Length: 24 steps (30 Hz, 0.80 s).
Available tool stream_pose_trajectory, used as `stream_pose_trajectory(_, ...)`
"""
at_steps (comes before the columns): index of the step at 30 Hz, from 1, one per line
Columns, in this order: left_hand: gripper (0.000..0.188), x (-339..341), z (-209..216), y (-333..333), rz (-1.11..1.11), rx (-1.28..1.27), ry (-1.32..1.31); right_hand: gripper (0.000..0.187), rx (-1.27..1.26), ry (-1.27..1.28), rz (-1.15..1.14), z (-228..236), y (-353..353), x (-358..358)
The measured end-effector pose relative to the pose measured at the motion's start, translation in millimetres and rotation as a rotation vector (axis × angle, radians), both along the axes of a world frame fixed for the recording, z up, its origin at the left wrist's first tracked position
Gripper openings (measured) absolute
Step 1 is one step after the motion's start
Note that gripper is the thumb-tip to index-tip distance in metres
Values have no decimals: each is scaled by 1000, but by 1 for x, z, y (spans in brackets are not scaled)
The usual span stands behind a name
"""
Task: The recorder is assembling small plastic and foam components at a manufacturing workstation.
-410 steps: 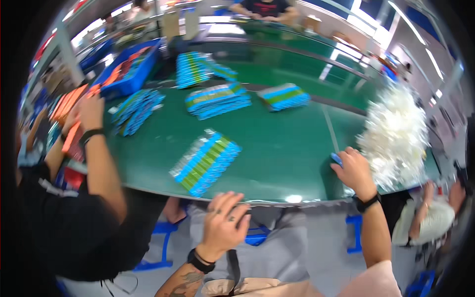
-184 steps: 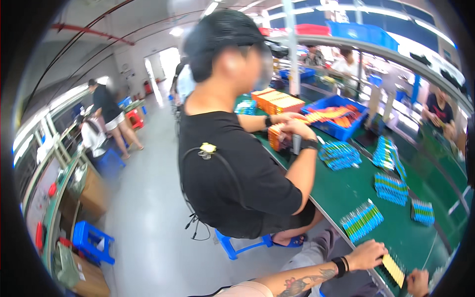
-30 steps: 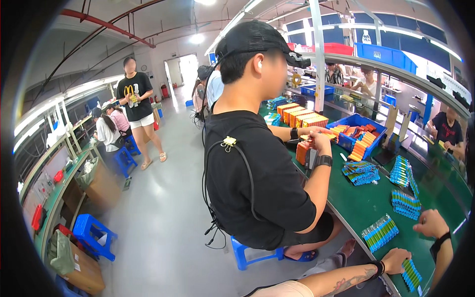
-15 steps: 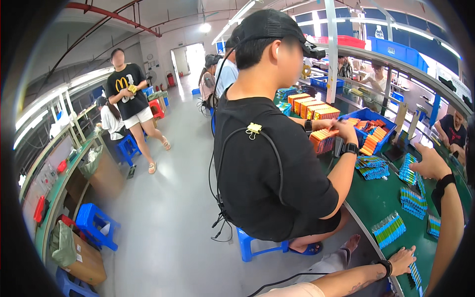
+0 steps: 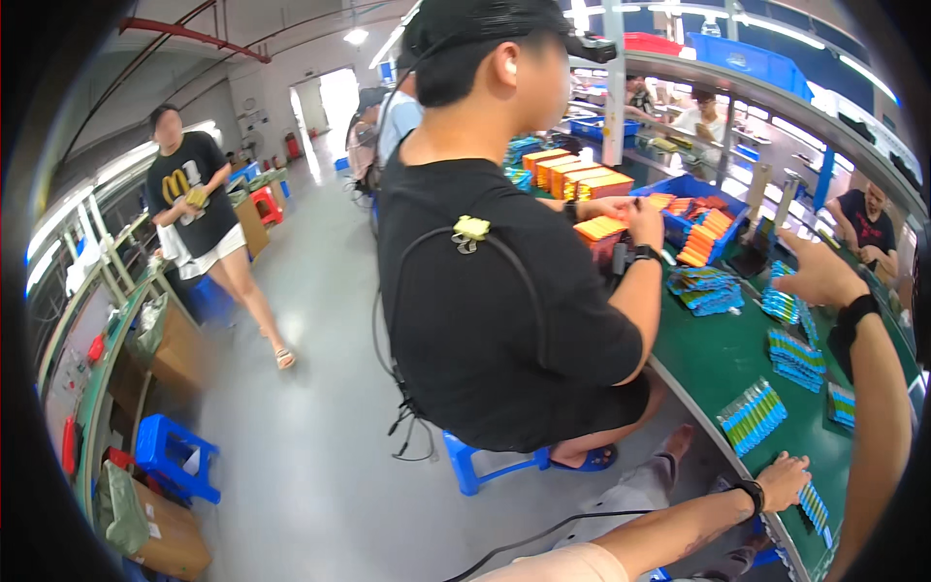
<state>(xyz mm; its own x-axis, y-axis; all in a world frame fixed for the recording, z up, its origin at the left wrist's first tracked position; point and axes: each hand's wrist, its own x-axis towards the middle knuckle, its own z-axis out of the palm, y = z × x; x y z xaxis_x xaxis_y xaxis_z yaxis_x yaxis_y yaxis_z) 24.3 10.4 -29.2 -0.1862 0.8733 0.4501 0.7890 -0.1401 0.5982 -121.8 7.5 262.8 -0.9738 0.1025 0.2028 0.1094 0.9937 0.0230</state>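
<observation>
My left hand (image 5: 784,482) rests at the table's near edge, fingers lightly bent and apart, beside a row of thin blue-and-white strips (image 5: 815,511); whether the fingertips touch them is hard to tell. Raised over the table, my right hand (image 5: 829,272) has its thumb and fingers spread with nothing visible between them. Below it lies a stack of blue strips (image 5: 782,305). Between my hands are a fanned stack of blue-green strips (image 5: 795,359), a flat row of green-and-blue ones (image 5: 753,417) and a small stack (image 5: 842,405).
Close on my left, a person in black (image 5: 485,281) sits on a blue stool (image 5: 470,466), handling orange packs. Past them on the green table (image 5: 693,354) stands a blue bin (image 5: 725,242) of orange pieces. Another person (image 5: 199,194) walks in the aisle. A metal shelf runs above the table.
The view has shifted, so the table and both my hands appear further left. The walking person has come nearer along the aisle. My hands keep nearly the same pose.
</observation>
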Motion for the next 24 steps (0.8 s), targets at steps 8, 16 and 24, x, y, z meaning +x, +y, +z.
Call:
stream_pose_trajectory(8, 33, -14, -13, -5, 6, -27, 92, 85, 29, -66, -14, -7, -38, -8)
stream_pose_trajectory(16, 32, -37, -33, -24, 178, -30, 103, 76, -62, -43, 123, -22, -68, -37)
stream_pose_trajectory(24, 33, -5, -8, -3, 45, -68, 53, 73, 58, -145, 189, -7, -139, -3)
